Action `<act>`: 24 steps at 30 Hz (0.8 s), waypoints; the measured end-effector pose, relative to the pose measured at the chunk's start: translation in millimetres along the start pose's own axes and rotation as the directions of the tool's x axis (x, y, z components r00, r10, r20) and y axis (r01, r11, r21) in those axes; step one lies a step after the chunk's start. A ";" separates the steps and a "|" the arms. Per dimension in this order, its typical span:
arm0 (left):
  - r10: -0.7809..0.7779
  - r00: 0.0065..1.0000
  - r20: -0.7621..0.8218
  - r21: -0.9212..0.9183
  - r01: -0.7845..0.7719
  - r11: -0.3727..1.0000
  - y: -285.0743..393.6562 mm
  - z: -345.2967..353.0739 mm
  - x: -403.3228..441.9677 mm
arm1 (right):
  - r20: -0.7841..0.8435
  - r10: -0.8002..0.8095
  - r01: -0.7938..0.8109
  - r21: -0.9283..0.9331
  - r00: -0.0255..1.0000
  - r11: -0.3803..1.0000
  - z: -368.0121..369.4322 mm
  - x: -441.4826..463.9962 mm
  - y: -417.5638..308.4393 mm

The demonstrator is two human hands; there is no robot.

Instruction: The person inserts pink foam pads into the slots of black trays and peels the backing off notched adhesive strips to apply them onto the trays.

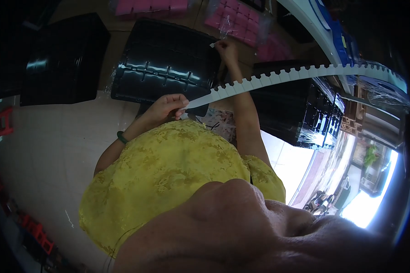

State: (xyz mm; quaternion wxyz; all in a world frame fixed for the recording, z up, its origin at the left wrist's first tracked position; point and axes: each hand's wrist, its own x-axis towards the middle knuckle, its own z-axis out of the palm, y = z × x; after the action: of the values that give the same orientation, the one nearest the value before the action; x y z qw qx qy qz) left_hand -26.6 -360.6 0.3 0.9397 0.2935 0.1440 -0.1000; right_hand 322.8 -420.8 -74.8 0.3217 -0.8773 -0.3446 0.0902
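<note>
Left hand (171, 108): just off the tray's near edge, thumb and fingers pinching the end of the strip (259, 81), white, one edge notched. Right hand (228, 52): at the tray's far right corner, fingertips pinching a white bit (212, 45) against or right over that corner; contact can't be told. Tray (168, 63): black, ribbed, lies in front of the person, between the two hands. Strip runs from the left hand over the right forearm, out to a roll (381, 86) on the right.

Doing it well, my judgement: left hand holds the strip end lightly, enough tension so it doesn't sag or twist on the forearm. Right hand keeps the bit by its rim, lines it up with the tray's corner, presses flat from one side so no edge lifts. Snag risk where strip crosses arm.

Surface and room, left to right: red stool (3, 123) by the left wall of view, pale floor (54, 136) beside the person, left stack (64, 63), black, apart from the tray's left edge. Pink trays (232, 22) past the tray's far edge, clear film on some. Right stack (296, 109), black, beyond the right forearm, film-wrapped at its end. White frame (312, 29) curves above it. Far right, a glaring opening (369, 195); dim elsewhere.
</note>
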 end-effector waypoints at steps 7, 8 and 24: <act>-0.015 1.000 -0.021 -0.041 0.014 0.999 8.2 -1.0 11.0 | 0.002 0.024 -0.023 -0.227 1.000 0.974 12.0 8.5 3.8; -0.020 0.999 -0.027 -0.035 0.019 0.999 8.9 -0.3 11.7 | 0.019 0.032 -0.026 -0.255 0.999 0.967 12.1 8.9 -0.1; -0.008 1.000 -0.025 0.049 0.009 0.999 -6.1 11.2 11.4 | 0.008 -0.047 0.046 0.102 0.999 0.994 -9.1 -6.2 3.1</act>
State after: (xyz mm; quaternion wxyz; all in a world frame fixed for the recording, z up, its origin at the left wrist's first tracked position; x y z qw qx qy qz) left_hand -15.2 -373.2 2.1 0.9300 0.3169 0.1543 -0.1039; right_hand 323.3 -431.1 -70.1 0.3663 -0.8511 -0.3614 0.1046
